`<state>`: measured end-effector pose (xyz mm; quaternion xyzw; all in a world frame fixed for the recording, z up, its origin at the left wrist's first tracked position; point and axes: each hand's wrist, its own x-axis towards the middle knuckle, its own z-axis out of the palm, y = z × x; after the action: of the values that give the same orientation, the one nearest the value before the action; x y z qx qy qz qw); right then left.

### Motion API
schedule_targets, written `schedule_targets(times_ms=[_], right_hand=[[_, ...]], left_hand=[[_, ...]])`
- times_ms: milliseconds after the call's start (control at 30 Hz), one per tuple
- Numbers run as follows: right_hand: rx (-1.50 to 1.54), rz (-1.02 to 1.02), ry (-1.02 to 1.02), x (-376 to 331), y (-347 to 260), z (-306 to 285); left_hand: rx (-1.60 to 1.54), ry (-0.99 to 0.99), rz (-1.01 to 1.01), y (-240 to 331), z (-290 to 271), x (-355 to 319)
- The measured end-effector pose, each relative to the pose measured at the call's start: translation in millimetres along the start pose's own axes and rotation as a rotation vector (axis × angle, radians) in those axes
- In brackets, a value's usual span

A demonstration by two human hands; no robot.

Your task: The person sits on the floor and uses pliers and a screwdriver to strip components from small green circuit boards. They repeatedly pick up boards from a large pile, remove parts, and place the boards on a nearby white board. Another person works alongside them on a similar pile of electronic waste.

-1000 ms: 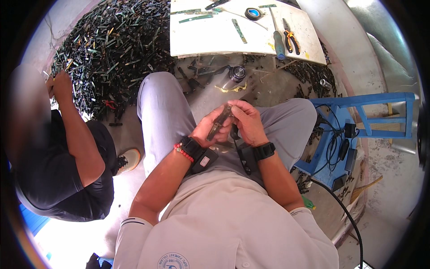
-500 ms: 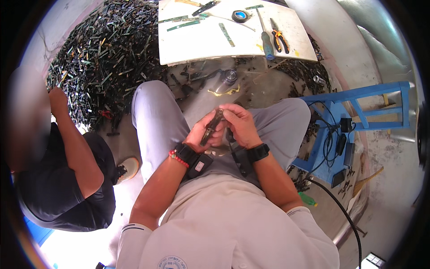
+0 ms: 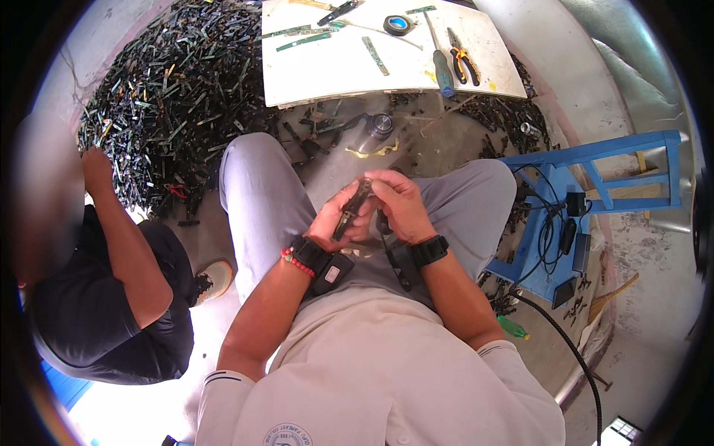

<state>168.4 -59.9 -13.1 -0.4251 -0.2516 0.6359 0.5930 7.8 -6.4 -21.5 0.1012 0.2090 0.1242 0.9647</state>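
I sit with grey trousers, knees apart, and hold a narrow dark strip with a green circuit-board core over my lap. My left hand grips its lower part, fingers closed around it. My right hand pinches its upper end with thumb and fingers. Both wrists wear black bands; the left also has a red bead bracelet. A black strap hangs below my right hand.
A large heap of similar dark strips covers the floor ahead left. A white board holds pliers, a screwdriver, a tape roll and green strips. Another person crouches at my left, reaching into the heap. A blue stool stands right.
The view has tilted slightly, so the board and heap sit a little higher in the frame. My hands stay together on the strip, shifting their grip only a little.
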Motion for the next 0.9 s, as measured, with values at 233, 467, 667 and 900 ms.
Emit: schedule_targets(times_ms=[233,467,667,900], right_hand=[[0.013,0.005,0.013,0.2,-0.6,0.3],[0.018,0.019,0.009,1.1,0.2,-1.0],[-0.032,0.056,0.065,2.7,8.0,-7.1],[-0.050,0.090,0.083,2.7,8.4,-7.1]], left_hand=[[0.031,-0.007,0.031,-2.4,-1.4,0.4],[0.038,-0.010,0.028,-1.7,-2.3,0.3],[0.062,-0.009,0.026,-1.8,-3.2,0.5],[0.073,0.076,0.000,-1.3,-0.5,-0.6]])
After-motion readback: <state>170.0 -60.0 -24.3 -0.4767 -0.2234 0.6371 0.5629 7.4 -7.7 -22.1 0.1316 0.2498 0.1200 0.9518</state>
